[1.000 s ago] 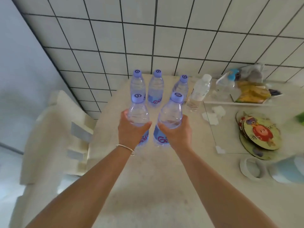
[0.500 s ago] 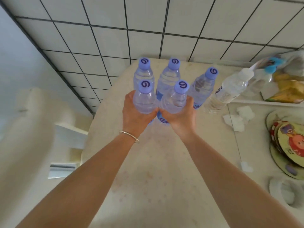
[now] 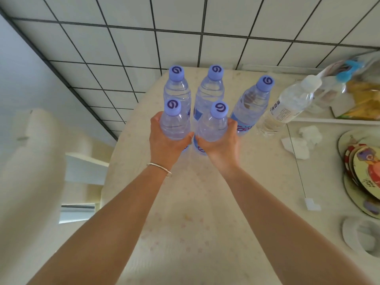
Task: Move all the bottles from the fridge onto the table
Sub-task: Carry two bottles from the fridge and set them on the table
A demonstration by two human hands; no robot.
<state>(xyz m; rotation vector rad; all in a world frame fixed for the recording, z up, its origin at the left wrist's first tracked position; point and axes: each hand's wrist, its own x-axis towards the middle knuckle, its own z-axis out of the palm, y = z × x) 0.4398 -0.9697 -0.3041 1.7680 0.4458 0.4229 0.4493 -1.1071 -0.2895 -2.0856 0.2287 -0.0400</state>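
Note:
Two clear water bottles with purple caps are upright side by side over the cream table (image 3: 185, 212). My left hand (image 3: 164, 142) grips the left bottle (image 3: 174, 122) and my right hand (image 3: 222, 142) grips the right bottle (image 3: 212, 124). Right behind them stand three more purple-capped bottles: one at back left (image 3: 176, 87), one at back middle (image 3: 210, 89) and one further right (image 3: 251, 103). A white-capped bottle (image 3: 287, 105) stands to the right of that row.
A tiled wall rises behind the table. A white tray (image 3: 333, 120) with yellow packets lies at the back right. Crumpled tissue (image 3: 308, 134), round cartoon coasters (image 3: 366, 169) and a tape roll (image 3: 362, 235) sit on the right. A pale chair (image 3: 82, 167) stands at the left.
Both hands have carried their bottles forward and brought them close together, right up to the row of three. The view has tilted further down over the table.

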